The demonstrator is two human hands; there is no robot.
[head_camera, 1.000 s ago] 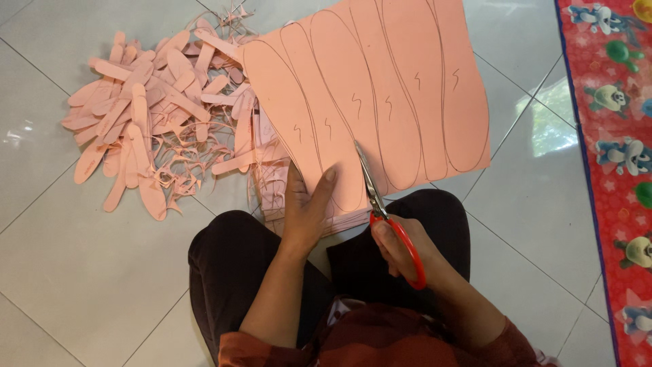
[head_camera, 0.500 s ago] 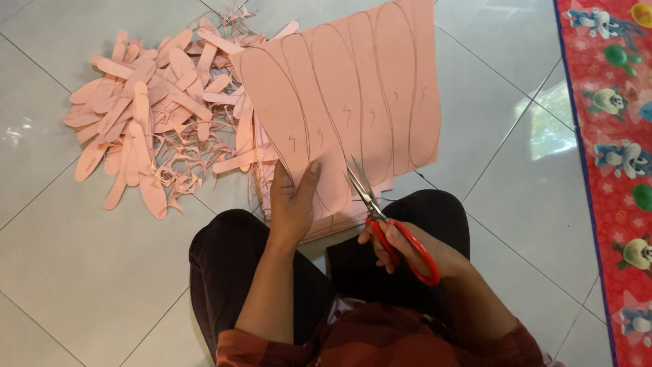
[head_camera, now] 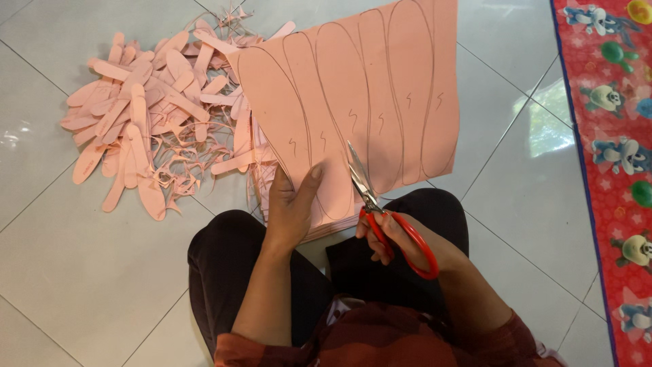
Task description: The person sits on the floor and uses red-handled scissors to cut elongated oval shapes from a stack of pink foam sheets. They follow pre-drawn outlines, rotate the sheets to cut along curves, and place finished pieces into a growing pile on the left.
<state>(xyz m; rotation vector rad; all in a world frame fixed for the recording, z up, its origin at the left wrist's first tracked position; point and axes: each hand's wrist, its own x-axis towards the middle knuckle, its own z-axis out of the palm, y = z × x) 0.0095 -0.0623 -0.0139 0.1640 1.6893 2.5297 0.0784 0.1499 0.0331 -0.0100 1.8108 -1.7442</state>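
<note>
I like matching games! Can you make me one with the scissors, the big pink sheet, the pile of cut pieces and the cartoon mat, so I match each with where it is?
Things:
1. scissors
2. pink sheet
3. pile of cut pieces
4. cartoon mat

Places:
A. along the picture's right edge
B. in the right hand
C. on the floor, upper left of the picture
D. under the left hand

Pairs: 1-B, 2-D, 3-C, 4-A

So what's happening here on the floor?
A person sitting on the tiled floor is cutting a pink sheet marked with long insole-like outlines. The left hand steadies the sheet's near edge, while the right hand works red-handled scissors into it. A pile of pink cut-outs and scraps lies to the left.
</note>
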